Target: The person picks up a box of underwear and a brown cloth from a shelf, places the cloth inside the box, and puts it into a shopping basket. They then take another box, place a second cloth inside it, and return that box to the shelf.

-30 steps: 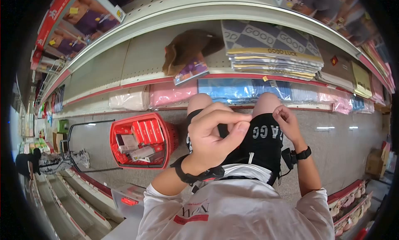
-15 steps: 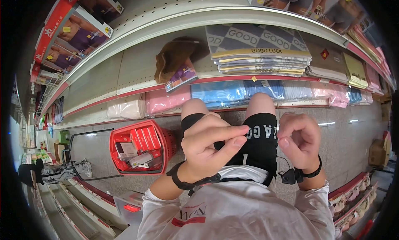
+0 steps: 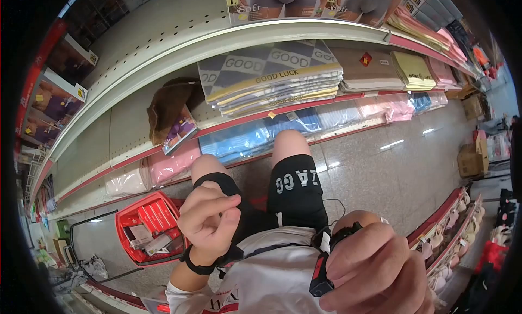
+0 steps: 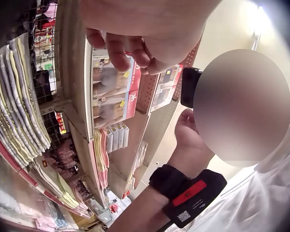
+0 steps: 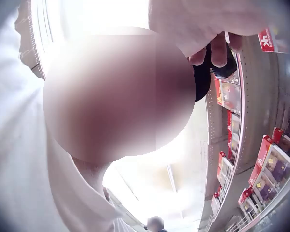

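Left hand, centre left of the head view: released, fingers loosely curled, thumb and index tips close together. Red plastic basket, lower left, stands on the speckled grey floor and contains red cardboard boxes. Right hand, lower right: fingers bent, near a black boxy device; cannot tell whether grasping. Grey-and-white checked folded cloths, stacked upper centre.

Right hand higher than left hand, both with curled fingers.
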`<state>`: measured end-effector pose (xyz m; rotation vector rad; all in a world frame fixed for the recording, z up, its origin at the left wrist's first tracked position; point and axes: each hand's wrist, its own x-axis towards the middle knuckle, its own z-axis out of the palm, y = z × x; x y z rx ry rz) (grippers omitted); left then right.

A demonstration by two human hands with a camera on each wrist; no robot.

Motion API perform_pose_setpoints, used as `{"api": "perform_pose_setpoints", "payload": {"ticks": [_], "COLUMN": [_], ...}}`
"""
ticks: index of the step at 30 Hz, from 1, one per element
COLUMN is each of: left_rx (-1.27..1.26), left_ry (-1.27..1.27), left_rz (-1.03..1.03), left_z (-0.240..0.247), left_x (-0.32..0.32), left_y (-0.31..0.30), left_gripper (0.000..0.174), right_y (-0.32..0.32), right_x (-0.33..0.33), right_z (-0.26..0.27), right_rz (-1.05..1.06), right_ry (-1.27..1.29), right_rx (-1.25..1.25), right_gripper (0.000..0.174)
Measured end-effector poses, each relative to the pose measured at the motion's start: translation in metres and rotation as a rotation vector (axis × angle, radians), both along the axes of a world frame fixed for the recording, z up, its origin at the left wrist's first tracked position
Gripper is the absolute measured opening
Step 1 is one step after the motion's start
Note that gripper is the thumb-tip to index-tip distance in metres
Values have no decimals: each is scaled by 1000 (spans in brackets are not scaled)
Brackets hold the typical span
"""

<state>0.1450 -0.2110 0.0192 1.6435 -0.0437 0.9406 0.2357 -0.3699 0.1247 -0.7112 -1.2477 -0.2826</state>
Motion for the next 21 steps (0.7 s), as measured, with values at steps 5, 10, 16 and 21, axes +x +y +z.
{"api": "perform_pose_setpoints", "payload": {"ticks": [5,10,16,21], "left_rx": [-76,-107,-124,-147], "left_ry": [12,58,105,126], "left_rz": [-6,-23,-46,-47], "left_z": [-4,-8,-7,-10], "left_x": [-3,-2,-1,0], "left_y": [3,4,5,6], "left_gripper": [17,15,14,14], "right_y": [13,31,40,48], "right_x": [-5,-42,-32,-41], "right_z": [16,8,22,22], "right_rz": [94,67,421,380], "right_ry": [176,703,799,895], "right_rx": [-49,20,-30,5], "right_gripper": [17,22,22,21]}}
